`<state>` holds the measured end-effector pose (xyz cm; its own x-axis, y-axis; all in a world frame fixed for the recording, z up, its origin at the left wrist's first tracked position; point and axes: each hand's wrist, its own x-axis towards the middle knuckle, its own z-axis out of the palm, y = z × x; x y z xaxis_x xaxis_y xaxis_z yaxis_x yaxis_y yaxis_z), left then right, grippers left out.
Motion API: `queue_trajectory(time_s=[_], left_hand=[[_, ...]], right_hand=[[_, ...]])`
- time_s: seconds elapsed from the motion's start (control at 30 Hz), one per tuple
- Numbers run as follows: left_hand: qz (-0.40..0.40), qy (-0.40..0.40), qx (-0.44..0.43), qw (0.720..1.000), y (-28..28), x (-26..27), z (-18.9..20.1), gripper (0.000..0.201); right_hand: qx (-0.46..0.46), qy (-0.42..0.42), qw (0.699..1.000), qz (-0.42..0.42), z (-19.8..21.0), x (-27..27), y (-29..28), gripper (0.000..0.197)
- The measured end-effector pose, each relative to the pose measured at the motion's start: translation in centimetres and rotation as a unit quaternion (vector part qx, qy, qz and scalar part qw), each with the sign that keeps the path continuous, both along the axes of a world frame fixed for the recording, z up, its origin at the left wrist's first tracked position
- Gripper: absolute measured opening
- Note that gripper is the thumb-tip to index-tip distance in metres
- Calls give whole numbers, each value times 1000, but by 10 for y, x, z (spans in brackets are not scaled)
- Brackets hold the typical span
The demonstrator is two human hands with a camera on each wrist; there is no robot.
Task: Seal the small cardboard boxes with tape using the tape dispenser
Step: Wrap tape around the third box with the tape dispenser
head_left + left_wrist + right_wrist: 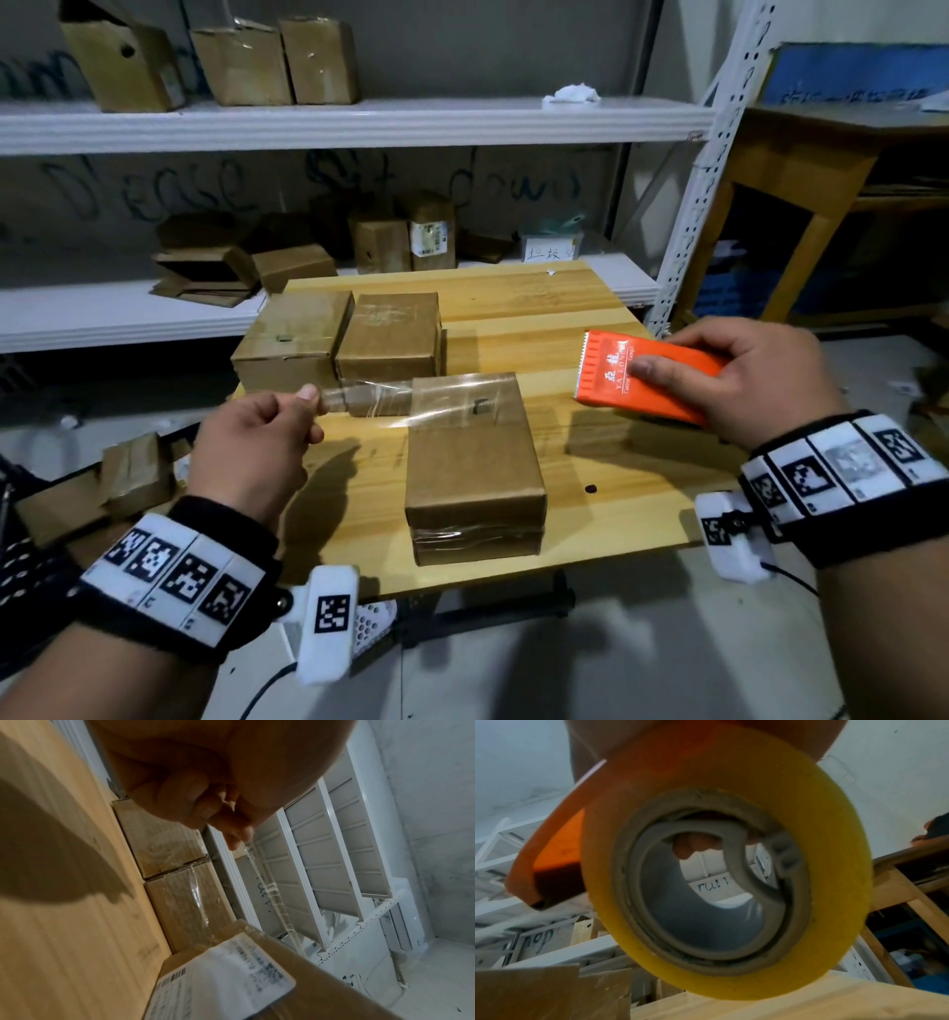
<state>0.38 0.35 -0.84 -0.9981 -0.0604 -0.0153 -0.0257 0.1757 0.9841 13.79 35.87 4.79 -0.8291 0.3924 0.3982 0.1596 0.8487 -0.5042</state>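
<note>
A small cardboard box stands near the front of the wooden table. A strip of clear tape lies across its far top and runs off to the left. My left hand pinches the loose end of that strip, level with the box top. To the right of the box, my right hand grips the orange tape dispenser above the table. The right wrist view shows the yellow tape roll in the dispenser. In the left wrist view the tape stretches from my fingers to the labelled box.
Two more cardboard boxes sit side by side at the table's back left. White metal shelves behind hold several other boxes. A wooden stand is at the right. More boxes lie on the floor left.
</note>
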Motion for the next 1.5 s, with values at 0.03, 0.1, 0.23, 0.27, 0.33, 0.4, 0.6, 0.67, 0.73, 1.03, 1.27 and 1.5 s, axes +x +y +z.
queue_trajectory(time_s=[0.03,0.1,0.23,0.27,0.33,0.4,0.6,0.67,0.73,1.03,1.27,1.5], left_hand=[[1,-6,2,1000,1,0,-1,32],[-2,-15,-2,1000,1,-2,-4,32],[-4,-29,-8,1000,3,-5,-10,33],[-4,-32,-13,999,4,-5,-12,33],[-5,-36,-28,999,9,-5,-14,33],[-7,-45,-31,998,13,-7,-16,34],[-21,-109,-5,994,21,-7,-14,33],[-35,-148,28,988,20,-6,-14,40],[-52,-174,32,983,19,-6,-15,43],[-99,-192,-8,976,25,1,-7,29],[-138,-149,-144,969,34,2,-4,32],[-169,-157,-152,961,40,4,-1,36]], right_hand=[[-11,7,1000,-6,1,-1,1,54],[-36,14,999,-13,3,-2,2,55],[-53,3,998,-20,3,-5,3,60],[-49,-6,999,-21,3,-6,3,62],[-42,-24,999,-21,3,-7,3,64],[-37,-34,999,-22,2,-8,4,65],[-26,-41,999,-24,0,-9,7,63],[-32,-52,998,-22,-2,-9,6,62],[-37,-63,997,-22,-3,-9,5,61],[-46,-100,993,-43,-9,-10,7,51],[-36,-120,991,-45,-10,-12,3,53],[-20,-115,992,-50,-11,-14,2,57]])
